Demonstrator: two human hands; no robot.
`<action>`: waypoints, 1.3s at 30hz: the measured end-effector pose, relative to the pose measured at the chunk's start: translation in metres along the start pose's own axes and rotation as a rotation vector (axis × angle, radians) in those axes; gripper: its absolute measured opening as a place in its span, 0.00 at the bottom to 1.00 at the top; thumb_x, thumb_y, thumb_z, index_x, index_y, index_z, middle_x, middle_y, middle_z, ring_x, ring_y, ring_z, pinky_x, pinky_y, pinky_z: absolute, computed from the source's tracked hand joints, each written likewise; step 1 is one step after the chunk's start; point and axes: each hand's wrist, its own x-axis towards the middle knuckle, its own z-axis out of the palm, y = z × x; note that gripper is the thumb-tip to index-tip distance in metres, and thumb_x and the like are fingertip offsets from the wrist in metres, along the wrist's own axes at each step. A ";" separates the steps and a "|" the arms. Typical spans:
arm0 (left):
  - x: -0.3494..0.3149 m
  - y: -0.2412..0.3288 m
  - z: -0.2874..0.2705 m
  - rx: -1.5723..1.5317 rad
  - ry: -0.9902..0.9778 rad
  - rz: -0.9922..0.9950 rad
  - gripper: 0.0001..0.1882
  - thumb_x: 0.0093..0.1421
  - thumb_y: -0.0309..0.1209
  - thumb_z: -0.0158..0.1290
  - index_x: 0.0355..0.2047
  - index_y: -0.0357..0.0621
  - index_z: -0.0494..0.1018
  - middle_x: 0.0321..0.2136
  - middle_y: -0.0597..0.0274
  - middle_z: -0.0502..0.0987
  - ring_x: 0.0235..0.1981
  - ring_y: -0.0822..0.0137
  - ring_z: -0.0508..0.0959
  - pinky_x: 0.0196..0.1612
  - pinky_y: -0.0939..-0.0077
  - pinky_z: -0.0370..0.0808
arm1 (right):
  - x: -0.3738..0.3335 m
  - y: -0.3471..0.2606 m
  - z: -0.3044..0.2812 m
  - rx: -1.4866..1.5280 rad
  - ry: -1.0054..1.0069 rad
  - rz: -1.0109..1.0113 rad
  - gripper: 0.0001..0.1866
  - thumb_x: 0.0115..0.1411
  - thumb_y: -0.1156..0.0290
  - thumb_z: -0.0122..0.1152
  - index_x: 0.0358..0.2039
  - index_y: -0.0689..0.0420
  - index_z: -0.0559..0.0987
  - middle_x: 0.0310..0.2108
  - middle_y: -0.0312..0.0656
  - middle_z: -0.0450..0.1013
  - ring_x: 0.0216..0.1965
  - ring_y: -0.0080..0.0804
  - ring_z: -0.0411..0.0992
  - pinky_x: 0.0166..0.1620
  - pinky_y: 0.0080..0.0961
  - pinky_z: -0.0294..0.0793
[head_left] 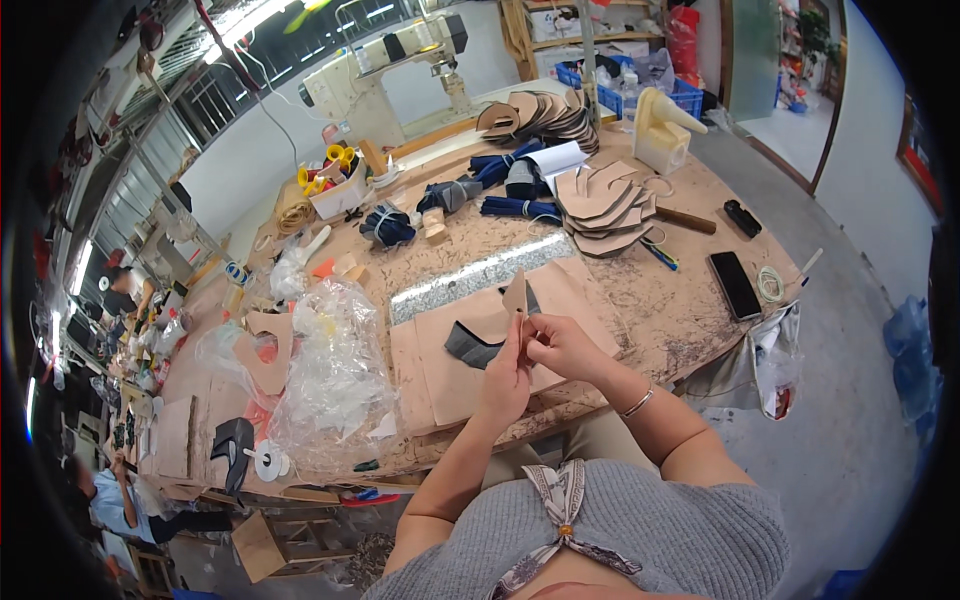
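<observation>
Over the work table, both of my hands come together on a tan cut piece [516, 294], thin and seen nearly edge-on. My left hand [507, 378] holds it upright from the near left side. The fingers of my right hand [560, 345] are pinched at its right edge, and what lies exactly between them is hidden. Below, a dark grey curved fabric piece [472, 346] lies on a flat brown board [440, 388], partly covered by my hands.
Stacked tan cut pieces [605, 212] and tied dark blue bundles [388, 226] are at the back. Clear plastic bags [335, 360] lie to the left. A phone [735, 285] and a cream glue bottle [662, 135] stand right. A sewing machine [390, 75] is beyond.
</observation>
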 end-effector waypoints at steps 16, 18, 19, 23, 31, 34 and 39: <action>-0.004 -0.002 0.003 0.222 0.023 0.017 0.37 0.58 0.13 0.39 0.68 0.40 0.43 0.62 0.43 0.59 0.55 0.47 0.71 0.52 0.68 0.71 | -0.007 -0.009 0.001 -0.122 0.018 0.003 0.09 0.57 0.73 0.60 0.32 0.66 0.79 0.24 0.41 0.77 0.26 0.22 0.74 0.32 0.21 0.74; -0.004 -0.003 0.004 0.207 0.063 0.050 0.37 0.58 0.13 0.39 0.68 0.40 0.42 0.59 0.42 0.64 0.52 0.48 0.74 0.51 0.68 0.72 | -0.005 -0.001 0.002 -0.119 0.015 -0.008 0.09 0.57 0.73 0.59 0.33 0.67 0.79 0.24 0.41 0.77 0.26 0.22 0.74 0.32 0.21 0.74; -0.003 -0.003 0.005 0.199 0.082 0.068 0.37 0.58 0.13 0.39 0.68 0.40 0.42 0.57 0.41 0.66 0.51 0.49 0.75 0.50 0.68 0.72 | -0.005 0.002 0.003 -0.075 0.016 -0.004 0.08 0.57 0.73 0.60 0.33 0.66 0.80 0.24 0.42 0.77 0.27 0.22 0.74 0.32 0.21 0.74; -0.003 0.002 -0.003 0.057 -0.006 -0.185 0.37 0.59 0.16 0.41 0.68 0.40 0.42 0.45 0.42 0.74 0.44 0.53 0.78 0.46 0.69 0.73 | -0.006 0.007 0.006 -0.006 0.012 -0.019 0.07 0.56 0.74 0.60 0.33 0.65 0.81 0.27 0.42 0.78 0.29 0.24 0.76 0.35 0.22 0.75; -0.006 -0.006 0.003 0.124 0.061 -0.084 0.37 0.60 0.18 0.43 0.68 0.37 0.41 0.42 0.42 0.76 0.43 0.54 0.78 0.47 0.70 0.73 | -0.011 0.000 0.014 -0.074 0.082 -0.029 0.07 0.53 0.74 0.62 0.30 0.64 0.81 0.27 0.43 0.79 0.29 0.26 0.76 0.37 0.24 0.76; -0.007 -0.013 0.008 0.124 0.086 -0.012 0.37 0.61 0.19 0.44 0.67 0.35 0.40 0.43 0.42 0.75 0.44 0.55 0.78 0.48 0.71 0.72 | -0.011 -0.003 0.014 -0.147 0.092 -0.036 0.07 0.52 0.74 0.62 0.29 0.64 0.81 0.26 0.43 0.78 0.28 0.27 0.76 0.35 0.24 0.75; -0.006 -0.016 0.011 0.131 0.093 0.051 0.36 0.62 0.19 0.43 0.67 0.35 0.40 0.47 0.44 0.74 0.46 0.60 0.77 0.49 0.73 0.72 | -0.013 -0.003 0.017 -0.172 0.098 -0.108 0.06 0.52 0.75 0.60 0.28 0.65 0.79 0.24 0.43 0.76 0.27 0.28 0.74 0.33 0.25 0.74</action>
